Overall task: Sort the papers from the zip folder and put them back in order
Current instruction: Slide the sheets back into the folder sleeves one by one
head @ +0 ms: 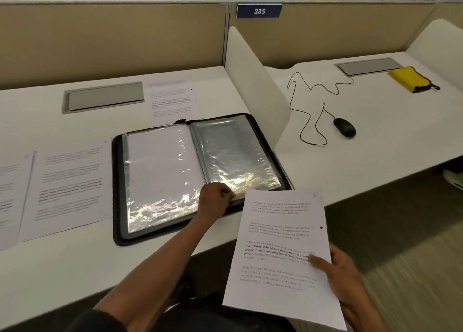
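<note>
From the head camera, a black zip-edged folder (198, 174) with shiny clear plastic sleeves lies open on the white desk (62, 264), and the left hand (215, 201) rests at its near edge with fingers curled, pinching the bottom of a sleeve by the spine. The right hand (343, 279) grips a white printed sheet (280, 251) held above the desk edge, thumb pressed on its text. More printed pages lie left of the folder (72, 181) and one behind it (172, 96); past the white divider (253, 81) sits a black corded mouse (344, 127) and a yellow pouch (411, 79).

Left hand (217, 198) on open zip folder (160, 179), right hand (347, 279) gripping paper (278, 251).
</note>
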### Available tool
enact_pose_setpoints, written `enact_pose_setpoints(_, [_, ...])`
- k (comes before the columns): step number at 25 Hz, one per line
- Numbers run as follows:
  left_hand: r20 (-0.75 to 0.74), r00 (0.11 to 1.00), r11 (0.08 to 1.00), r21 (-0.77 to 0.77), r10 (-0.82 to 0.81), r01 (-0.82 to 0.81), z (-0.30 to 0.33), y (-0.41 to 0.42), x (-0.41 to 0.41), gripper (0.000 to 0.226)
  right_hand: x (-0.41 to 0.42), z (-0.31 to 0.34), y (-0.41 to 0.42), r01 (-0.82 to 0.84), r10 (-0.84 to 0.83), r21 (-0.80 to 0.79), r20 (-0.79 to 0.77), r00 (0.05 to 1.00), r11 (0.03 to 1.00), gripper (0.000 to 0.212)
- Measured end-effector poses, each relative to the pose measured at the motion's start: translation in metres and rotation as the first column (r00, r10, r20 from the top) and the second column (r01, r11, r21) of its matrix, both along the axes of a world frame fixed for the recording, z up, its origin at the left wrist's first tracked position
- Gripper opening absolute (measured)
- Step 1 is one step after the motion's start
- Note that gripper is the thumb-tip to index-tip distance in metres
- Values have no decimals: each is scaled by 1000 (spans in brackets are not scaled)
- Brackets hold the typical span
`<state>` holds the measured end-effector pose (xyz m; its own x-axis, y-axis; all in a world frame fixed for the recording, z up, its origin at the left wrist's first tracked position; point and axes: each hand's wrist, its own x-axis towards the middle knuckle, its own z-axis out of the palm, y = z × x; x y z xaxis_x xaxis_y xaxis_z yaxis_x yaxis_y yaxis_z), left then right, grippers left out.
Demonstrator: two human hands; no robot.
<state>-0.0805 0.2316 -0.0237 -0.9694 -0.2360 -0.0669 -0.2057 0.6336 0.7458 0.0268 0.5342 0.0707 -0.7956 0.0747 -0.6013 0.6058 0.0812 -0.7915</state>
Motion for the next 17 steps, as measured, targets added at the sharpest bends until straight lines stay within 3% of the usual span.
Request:
enact_pose_setpoints(3, [-22, 998, 996, 64, 55, -53, 0, -1, 3, 6, -2, -2, 5, -32, 32, 10, -19, 999, 999, 29])
enact_pose_setpoints(10, [-77, 996, 999, 28, 39, -37, 1, 4, 9, 4, -14, -7, -3, -103, 100, -96, -34, 994, 990, 31])
enact_pose_setpoints(17, [-148, 988, 984, -178, -52, 25, -4, 11, 14, 6, -28, -27, -15, -177, 180, -173, -3, 984, 969, 31])
